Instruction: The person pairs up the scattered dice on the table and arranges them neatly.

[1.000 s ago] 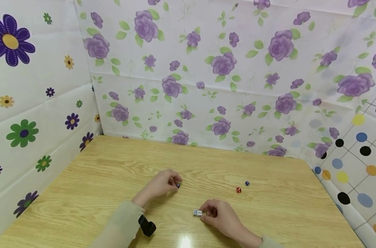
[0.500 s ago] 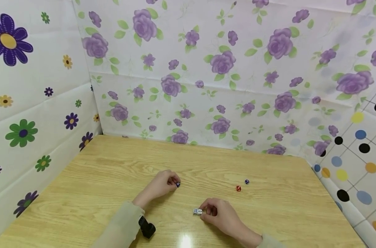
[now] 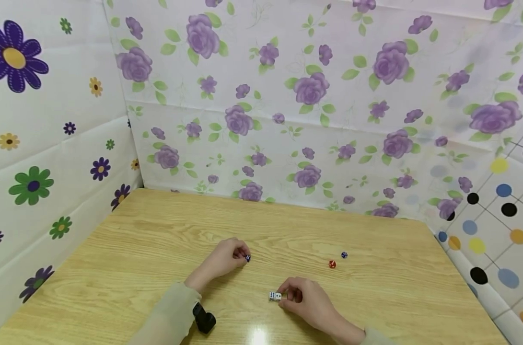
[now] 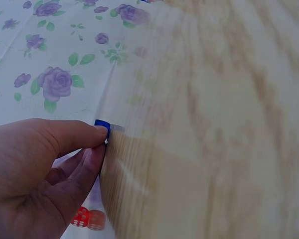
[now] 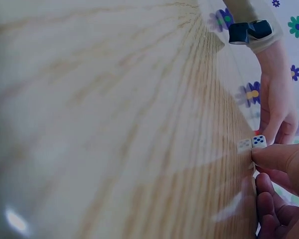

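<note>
In the head view my left hand (image 3: 226, 258) is at the left of the table's middle. Its thumb and fingertips pinch a small blue die (image 3: 248, 258), whose blue edge shows past the thumb in the left wrist view. A red die (image 4: 80, 217) lies behind that hand in the left wrist view, hidden from the head camera. Nearer the front, my right hand (image 3: 307, 301) pinches the right one of two white dice (image 3: 278, 296) set side by side. The left white die (image 3: 272, 295) shows blue pips. In the right wrist view, a white die (image 5: 258, 141) sits at the thumb tip.
A loose red die (image 3: 332, 264) and a blue die (image 3: 344, 255) lie close together beyond the right hand. The wooden table (image 3: 170, 225) meets flowered cloth walls (image 3: 265, 134) at the back and left. A black wrist camera (image 3: 204, 318) sticks out from the left sleeve.
Both hands keep their grips on the dice in almost the same places. The blue die in the left fingertips seems slightly turned; the other dice stay put.
</note>
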Demonstrator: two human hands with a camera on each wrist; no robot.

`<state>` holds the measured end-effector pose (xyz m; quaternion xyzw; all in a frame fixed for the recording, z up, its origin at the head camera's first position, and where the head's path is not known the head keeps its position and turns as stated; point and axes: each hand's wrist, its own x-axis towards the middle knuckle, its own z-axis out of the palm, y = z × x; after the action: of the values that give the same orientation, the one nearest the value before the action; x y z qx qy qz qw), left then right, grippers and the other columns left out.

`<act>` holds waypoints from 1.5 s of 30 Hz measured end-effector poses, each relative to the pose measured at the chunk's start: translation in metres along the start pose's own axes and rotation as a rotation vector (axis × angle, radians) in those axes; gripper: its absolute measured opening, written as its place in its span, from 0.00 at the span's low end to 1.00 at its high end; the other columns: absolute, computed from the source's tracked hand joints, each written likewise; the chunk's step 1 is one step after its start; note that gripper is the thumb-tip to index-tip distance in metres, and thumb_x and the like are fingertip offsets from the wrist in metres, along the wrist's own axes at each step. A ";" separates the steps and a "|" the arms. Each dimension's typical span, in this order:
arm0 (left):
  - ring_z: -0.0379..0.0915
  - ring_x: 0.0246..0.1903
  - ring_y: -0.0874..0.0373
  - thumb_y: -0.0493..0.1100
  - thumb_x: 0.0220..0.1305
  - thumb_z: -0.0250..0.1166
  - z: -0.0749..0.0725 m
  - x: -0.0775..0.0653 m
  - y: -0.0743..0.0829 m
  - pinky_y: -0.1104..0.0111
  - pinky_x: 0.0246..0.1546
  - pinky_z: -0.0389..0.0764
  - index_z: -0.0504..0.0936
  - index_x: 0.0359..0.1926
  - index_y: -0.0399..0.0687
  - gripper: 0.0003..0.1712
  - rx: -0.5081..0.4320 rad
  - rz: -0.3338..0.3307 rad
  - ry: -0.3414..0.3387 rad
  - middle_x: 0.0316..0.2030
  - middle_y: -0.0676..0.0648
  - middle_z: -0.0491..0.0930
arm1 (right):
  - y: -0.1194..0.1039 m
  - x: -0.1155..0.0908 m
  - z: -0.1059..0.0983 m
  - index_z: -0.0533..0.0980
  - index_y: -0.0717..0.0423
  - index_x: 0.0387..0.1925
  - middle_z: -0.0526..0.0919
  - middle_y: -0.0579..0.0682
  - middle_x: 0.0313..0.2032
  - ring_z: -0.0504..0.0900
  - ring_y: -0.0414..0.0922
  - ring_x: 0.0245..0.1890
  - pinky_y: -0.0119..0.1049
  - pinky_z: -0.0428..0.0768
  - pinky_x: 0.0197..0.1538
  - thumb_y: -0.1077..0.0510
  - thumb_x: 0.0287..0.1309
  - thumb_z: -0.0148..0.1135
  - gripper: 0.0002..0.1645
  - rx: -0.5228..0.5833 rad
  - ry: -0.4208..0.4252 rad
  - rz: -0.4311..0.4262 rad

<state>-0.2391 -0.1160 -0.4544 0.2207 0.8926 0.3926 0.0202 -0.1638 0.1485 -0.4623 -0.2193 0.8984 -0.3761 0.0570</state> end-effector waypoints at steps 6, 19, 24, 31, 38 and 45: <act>0.74 0.33 0.61 0.30 0.61 0.66 0.000 -0.001 -0.001 0.74 0.34 0.77 0.82 0.36 0.41 0.04 -0.006 -0.002 0.001 0.35 0.45 0.78 | 0.000 0.001 0.000 0.83 0.41 0.37 0.77 0.37 0.25 0.70 0.30 0.22 0.26 0.71 0.27 0.52 0.57 0.70 0.05 0.002 -0.012 0.007; 0.73 0.33 0.61 0.32 0.60 0.68 0.003 -0.003 0.001 0.75 0.34 0.76 0.83 0.36 0.42 0.04 0.013 0.015 -0.025 0.35 0.46 0.78 | 0.002 0.000 -0.001 0.82 0.41 0.36 0.77 0.37 0.25 0.69 0.30 0.22 0.27 0.70 0.26 0.51 0.57 0.70 0.05 -0.005 -0.014 0.017; 0.73 0.33 0.62 0.34 0.60 0.69 0.006 -0.001 0.001 0.75 0.34 0.76 0.83 0.37 0.42 0.04 0.014 0.025 -0.020 0.34 0.48 0.79 | 0.001 0.002 -0.001 0.83 0.42 0.36 0.77 0.37 0.25 0.70 0.30 0.22 0.26 0.71 0.27 0.52 0.57 0.70 0.04 -0.006 -0.005 0.003; 0.72 0.31 0.64 0.35 0.58 0.71 0.013 -0.003 0.004 0.76 0.33 0.76 0.84 0.35 0.44 0.04 0.012 0.057 -0.030 0.33 0.50 0.79 | 0.000 0.000 0.000 0.83 0.42 0.35 0.77 0.37 0.25 0.70 0.30 0.22 0.26 0.70 0.26 0.52 0.57 0.70 0.04 0.005 -0.004 0.004; 0.73 0.30 0.68 0.36 0.57 0.72 0.021 -0.004 0.013 0.76 0.32 0.76 0.84 0.34 0.43 0.04 0.029 0.101 -0.050 0.33 0.48 0.82 | 0.002 0.000 0.002 0.83 0.41 0.35 0.77 0.36 0.24 0.70 0.29 0.22 0.26 0.70 0.27 0.53 0.56 0.71 0.04 -0.001 -0.006 0.004; 0.74 0.31 0.66 0.35 0.56 0.72 0.028 -0.002 0.021 0.77 0.34 0.76 0.85 0.34 0.42 0.05 0.029 0.128 -0.060 0.32 0.48 0.81 | 0.002 0.000 0.001 0.82 0.40 0.34 0.77 0.36 0.24 0.69 0.29 0.22 0.26 0.70 0.26 0.53 0.56 0.71 0.04 -0.007 -0.004 0.004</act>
<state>-0.2232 -0.0847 -0.4590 0.2895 0.8811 0.3735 0.0186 -0.1645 0.1491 -0.4645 -0.2183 0.9000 -0.3725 0.0591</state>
